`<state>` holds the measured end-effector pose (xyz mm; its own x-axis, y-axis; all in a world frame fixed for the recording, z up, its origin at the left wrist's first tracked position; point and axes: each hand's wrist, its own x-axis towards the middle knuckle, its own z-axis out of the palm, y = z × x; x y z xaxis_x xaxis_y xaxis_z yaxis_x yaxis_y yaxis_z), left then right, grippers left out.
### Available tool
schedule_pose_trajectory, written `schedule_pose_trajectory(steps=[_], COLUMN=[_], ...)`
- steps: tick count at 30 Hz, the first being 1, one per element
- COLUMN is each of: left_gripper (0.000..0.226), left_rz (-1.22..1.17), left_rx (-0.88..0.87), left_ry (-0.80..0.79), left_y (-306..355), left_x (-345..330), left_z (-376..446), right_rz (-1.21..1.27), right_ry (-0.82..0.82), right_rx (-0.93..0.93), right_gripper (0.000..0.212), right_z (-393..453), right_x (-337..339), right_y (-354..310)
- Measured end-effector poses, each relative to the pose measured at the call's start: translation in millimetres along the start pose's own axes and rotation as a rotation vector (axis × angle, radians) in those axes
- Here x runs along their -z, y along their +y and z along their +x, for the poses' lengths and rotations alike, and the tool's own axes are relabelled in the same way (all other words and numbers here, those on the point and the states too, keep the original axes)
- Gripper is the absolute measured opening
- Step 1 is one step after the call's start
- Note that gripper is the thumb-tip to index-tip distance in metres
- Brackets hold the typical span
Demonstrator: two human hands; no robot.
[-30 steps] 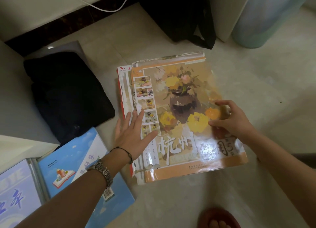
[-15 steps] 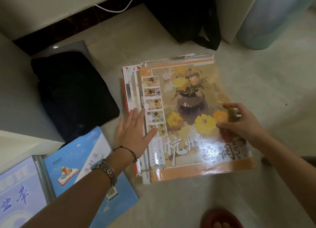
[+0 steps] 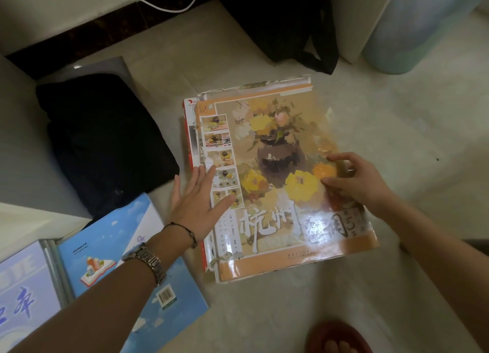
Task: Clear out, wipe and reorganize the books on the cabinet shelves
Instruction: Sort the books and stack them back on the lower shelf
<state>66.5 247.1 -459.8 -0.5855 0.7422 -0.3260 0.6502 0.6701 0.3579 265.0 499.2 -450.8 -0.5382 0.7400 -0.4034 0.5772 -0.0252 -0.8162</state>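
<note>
Squaring up the art-book stack on the floor

The hands have barely shifted over the last second; the left hand lies flat with straight fingers against the spine edge of the stack, and the right hand rests loosely curled on the top cover, gripping nothing; the pile looks settled, so clearing-out seems to be under way; just beside it lie a blue book and a folder; black bags crowd the left side; a slippered foot stands near.

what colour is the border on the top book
Orange, around the flower-painting book; head view.
</note>
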Motion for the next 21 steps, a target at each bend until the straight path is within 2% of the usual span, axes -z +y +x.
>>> schedule_pose_trajectory(steps=[14, 21], left_gripper=[0.074, 0.068], left_rz=[-0.175, -0.319], left_rx=[-0.029, 0.008], left_ry=[-0.073, 0.025], left_y=[25.7, 25.2], left_x=[0.9, 6.4], left_z=[6.1, 3.9], right_rz=[0.162, 0.158], right_ry=[0.052, 0.044], right_rx=[-0.125, -0.127], right_gripper=[0.043, 0.04], right_z=[-5.9, -5.4], right_x=[21.9, 16.5], right_y=[7.3, 3.7])
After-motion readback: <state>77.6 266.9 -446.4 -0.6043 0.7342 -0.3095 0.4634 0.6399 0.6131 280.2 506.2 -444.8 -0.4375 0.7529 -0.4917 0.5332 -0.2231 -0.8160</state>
